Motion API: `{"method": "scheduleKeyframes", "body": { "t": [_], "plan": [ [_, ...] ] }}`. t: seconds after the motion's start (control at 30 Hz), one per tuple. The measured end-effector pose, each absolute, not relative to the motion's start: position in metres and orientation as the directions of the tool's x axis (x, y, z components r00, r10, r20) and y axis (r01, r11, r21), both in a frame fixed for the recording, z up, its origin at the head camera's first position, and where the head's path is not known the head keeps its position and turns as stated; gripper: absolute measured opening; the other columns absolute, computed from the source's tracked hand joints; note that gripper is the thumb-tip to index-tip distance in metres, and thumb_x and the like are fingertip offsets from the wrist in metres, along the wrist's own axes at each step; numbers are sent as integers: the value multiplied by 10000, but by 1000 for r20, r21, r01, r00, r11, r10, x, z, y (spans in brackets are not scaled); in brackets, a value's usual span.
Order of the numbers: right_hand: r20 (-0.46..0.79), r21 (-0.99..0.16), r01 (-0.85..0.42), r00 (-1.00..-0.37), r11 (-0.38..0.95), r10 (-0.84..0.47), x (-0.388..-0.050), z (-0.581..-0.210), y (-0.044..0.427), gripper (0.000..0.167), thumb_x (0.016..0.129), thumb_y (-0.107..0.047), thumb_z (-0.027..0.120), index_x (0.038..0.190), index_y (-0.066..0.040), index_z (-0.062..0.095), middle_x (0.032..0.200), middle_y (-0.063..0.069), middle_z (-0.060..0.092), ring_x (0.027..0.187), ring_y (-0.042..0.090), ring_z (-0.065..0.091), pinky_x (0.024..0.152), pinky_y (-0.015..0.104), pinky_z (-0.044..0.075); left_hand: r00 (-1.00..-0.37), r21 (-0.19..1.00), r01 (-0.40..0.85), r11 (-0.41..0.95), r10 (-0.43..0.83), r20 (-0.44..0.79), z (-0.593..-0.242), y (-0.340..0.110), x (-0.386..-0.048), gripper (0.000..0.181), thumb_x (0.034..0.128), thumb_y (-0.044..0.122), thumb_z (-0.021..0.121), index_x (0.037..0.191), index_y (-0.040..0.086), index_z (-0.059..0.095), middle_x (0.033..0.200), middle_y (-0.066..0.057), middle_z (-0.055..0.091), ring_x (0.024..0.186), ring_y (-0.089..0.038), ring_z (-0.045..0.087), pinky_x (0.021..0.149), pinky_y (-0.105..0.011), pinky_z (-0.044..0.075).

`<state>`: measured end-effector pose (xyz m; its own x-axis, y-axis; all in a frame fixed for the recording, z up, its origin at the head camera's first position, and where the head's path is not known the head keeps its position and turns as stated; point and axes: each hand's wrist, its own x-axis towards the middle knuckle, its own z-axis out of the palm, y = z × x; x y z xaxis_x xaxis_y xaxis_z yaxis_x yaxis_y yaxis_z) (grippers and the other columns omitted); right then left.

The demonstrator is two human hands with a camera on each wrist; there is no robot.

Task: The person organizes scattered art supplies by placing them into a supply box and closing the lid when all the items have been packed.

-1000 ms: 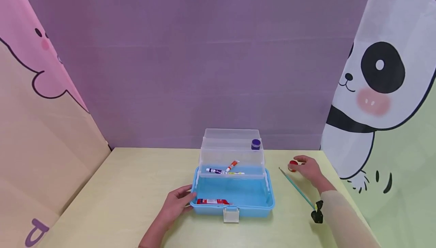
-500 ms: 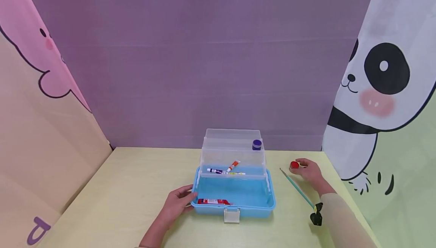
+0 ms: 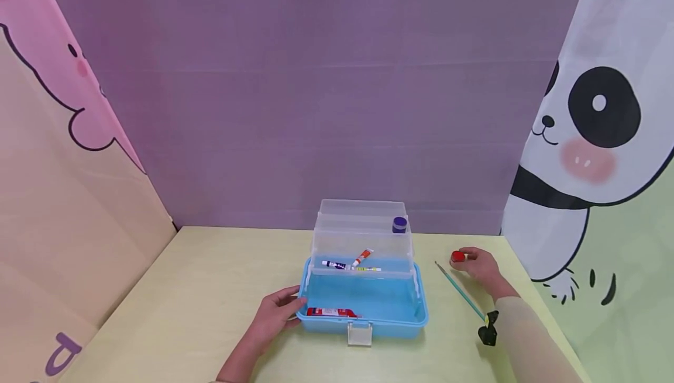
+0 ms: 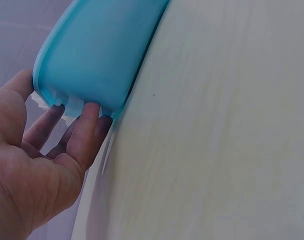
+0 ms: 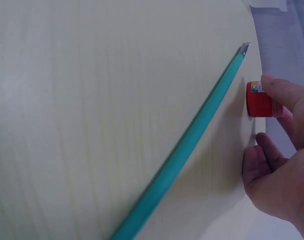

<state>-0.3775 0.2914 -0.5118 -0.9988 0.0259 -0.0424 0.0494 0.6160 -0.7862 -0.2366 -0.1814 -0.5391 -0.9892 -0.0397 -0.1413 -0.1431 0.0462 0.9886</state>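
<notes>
Clock positions refer to the head view, centred on the blue box (image 3: 395, 329). The left hand (image 3: 274, 314) grips the box wall between 8 and 9 o'clock, thumb at the rim. The right hand (image 3: 480, 266) pinches the red jar (image 3: 457, 256) between 2 and 3 o'clock. A paintbrush (image 3: 460, 290) lies at 3 o'clock on the counter (image 3: 237, 272). A red tube (image 3: 332, 312) lies inside the box at 8 o'clock.
</notes>
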Motion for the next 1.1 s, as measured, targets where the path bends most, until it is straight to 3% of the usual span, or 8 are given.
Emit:
{"method": "scheduleKeyframes", "body": {
  "t": [0.47,1.1],
  "plan": [
    [-33,-759,65,-998,648,62,-375,-506,287,508,844,-207,738,1203,101,553,1176,305,536,1046,428,484,872,534,435,-991,991,-128,34,-31,-127,-540,-181,-237,559,893,266,723,1334,-31,550,1115,-165,622,940,-268,658,766,-443,566],
    [-22,-755,107,-990,647,139,-373,-511,284,559,836,-260,744,1219,105,566,1211,292,556,1075,424,496,853,471,457,-991,990,-134,30,-26,-133,-539,-182,-236,568,893,270,722,1343,-26,543,1112,-155,623,942,-267,655,776,-452,562]
  ]
}}
